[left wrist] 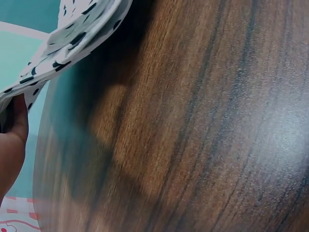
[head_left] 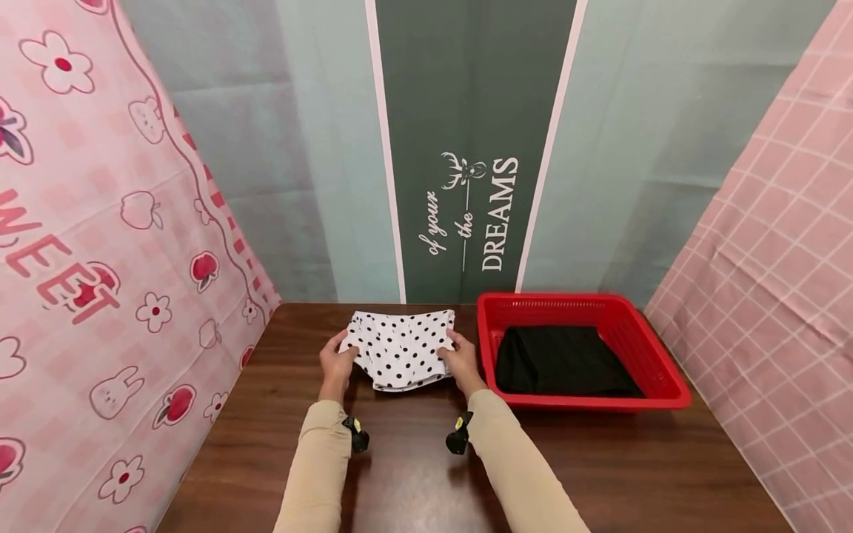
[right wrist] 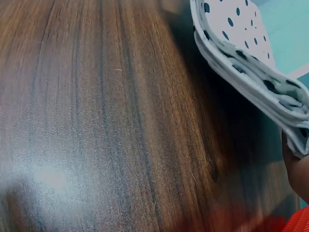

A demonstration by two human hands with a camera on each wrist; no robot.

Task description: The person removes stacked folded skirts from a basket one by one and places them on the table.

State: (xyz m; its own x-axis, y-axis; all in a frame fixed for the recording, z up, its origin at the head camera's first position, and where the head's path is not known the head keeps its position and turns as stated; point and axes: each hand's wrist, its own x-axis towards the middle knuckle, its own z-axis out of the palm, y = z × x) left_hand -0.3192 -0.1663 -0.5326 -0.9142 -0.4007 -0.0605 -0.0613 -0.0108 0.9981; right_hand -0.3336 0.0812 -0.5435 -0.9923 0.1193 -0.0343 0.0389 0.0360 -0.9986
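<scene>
A folded white cloth with black polka dots (head_left: 403, 348) is held out between both hands over the table, its middle sagging toward me. At its left side my left hand (head_left: 338, 363) grips the edge, thumb on top. My right hand (head_left: 461, 359) pinches the opposite side the same way. Several stacked layers of the polka-dot cloth (right wrist: 256, 79) show along the near edge in the right wrist view. In the left wrist view, the left hand (left wrist: 13, 145) is partly cut off by the frame, with the cloth (left wrist: 72, 46) dipping between the hands.
A red plastic basket (head_left: 656, 355) stands on the brown wooden table (head_left: 400, 474), just right of my right hand. Folded black fabric (head_left: 563, 360) lies inside it. Hanging cloths border the table at the back (head_left: 313, 185), left (head_left: 133, 296) and right (head_left: 773, 296).
</scene>
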